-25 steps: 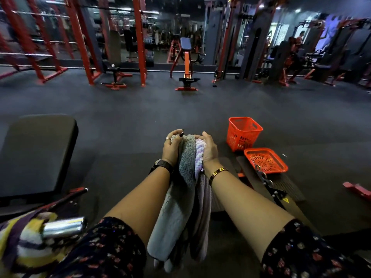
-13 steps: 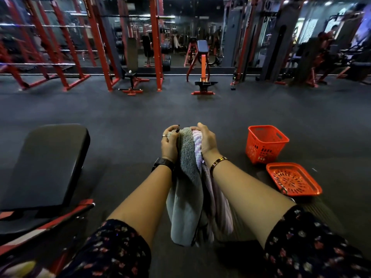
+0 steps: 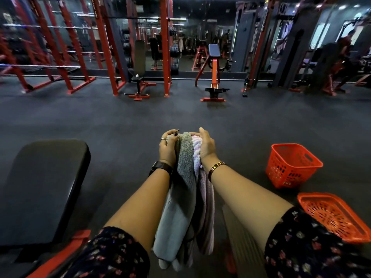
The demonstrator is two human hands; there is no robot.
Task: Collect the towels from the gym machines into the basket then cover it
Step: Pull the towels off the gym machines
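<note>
1. I am gripping a bundle of towels in front of me with both hands; my left hand (image 3: pixel 167 149) is curling its fingers over the thick grey fleecy towel (image 3: pixel 185 169), and my right hand (image 3: pixel 206 146) is closing round the knobbly lilac-and-white towel (image 3: pixel 195 150) pressed against it.
2. The towels are hanging down between my forearms, clear of the dark rubber floor (image 3: pixel 180 113); the grip is looking the same as a second ago.
3. The square orange plastic basket (image 3: pixel 289 171) is standing on the floor to my right, well apart from the bundle; the flat orange perforated lid (image 3: pixel 329 215) is lying just beside it, nearer to me.
4. Both are now sitting further right and lower in my view than a second ago; the yellow striped cloth that was showing at the lower left is no longer appearing.
5. The black padded bench seat (image 3: pixel 44 189) is filling more of my left side.
</note>
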